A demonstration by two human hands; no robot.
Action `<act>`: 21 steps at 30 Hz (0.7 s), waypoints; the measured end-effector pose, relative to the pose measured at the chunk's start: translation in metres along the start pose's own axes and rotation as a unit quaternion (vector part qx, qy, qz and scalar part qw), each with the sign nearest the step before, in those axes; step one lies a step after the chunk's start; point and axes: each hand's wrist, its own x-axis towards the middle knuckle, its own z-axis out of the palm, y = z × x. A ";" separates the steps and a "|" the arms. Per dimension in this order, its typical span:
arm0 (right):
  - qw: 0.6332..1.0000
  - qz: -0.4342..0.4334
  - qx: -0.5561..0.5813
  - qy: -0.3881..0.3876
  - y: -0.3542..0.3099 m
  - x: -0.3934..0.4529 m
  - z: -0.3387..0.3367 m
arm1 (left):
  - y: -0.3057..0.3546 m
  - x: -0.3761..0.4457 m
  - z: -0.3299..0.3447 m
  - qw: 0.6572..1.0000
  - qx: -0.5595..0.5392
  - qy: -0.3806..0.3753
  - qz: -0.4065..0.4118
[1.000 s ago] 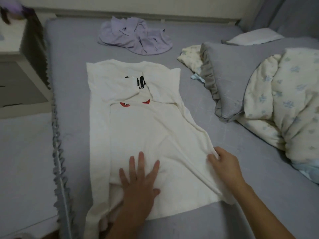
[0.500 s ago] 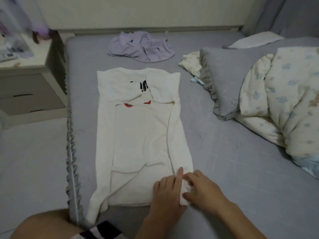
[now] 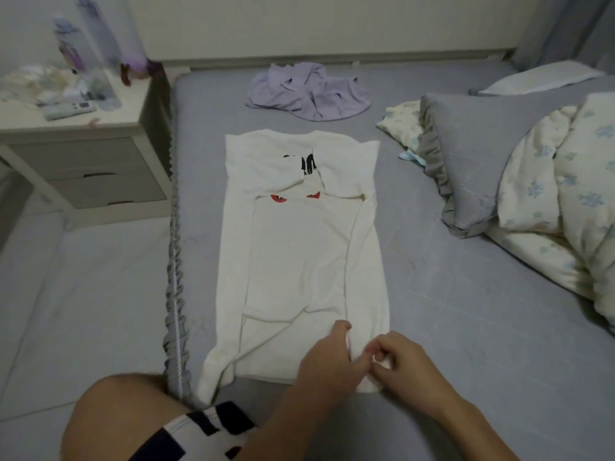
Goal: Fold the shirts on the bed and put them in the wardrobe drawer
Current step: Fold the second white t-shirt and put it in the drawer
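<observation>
Cream nightstand (image 3: pixel 90 154) sits far left. The white cotton t-shirt with black and red print (image 3: pixel 299 254) lies sides-folded on the grey bed (image 3: pixel 449 327). Left hand (image 3: pixel 327 357) and right hand (image 3: pixel 404 369) both pinch its near right hem corner. Crumpled lilac shirt (image 3: pixel 309 91) sits further back.

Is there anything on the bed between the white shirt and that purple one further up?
No. In the head view only bare grey sheet lies between the white shirt and the crumpled purple shirt; they are apart.
</observation>
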 end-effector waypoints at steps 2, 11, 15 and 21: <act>1.000 0.014 0.021 0.010 -0.002 -0.004 0.001 | 0.005 0.000 0.011 0.995 -0.080 -0.029 -0.057; 0.985 0.119 0.075 0.102 0.012 -0.010 -0.004 | -0.011 -0.003 -0.002 0.981 -0.151 0.105 -0.053; 0.975 0.181 0.084 0.096 0.005 -0.004 -0.001 | -0.020 -0.003 -0.010 0.994 0.073 0.074 -0.044; 0.973 0.207 0.096 0.030 -0.003 0.007 0.002 | -0.056 -0.005 -0.067 0.939 0.178 0.268 -0.121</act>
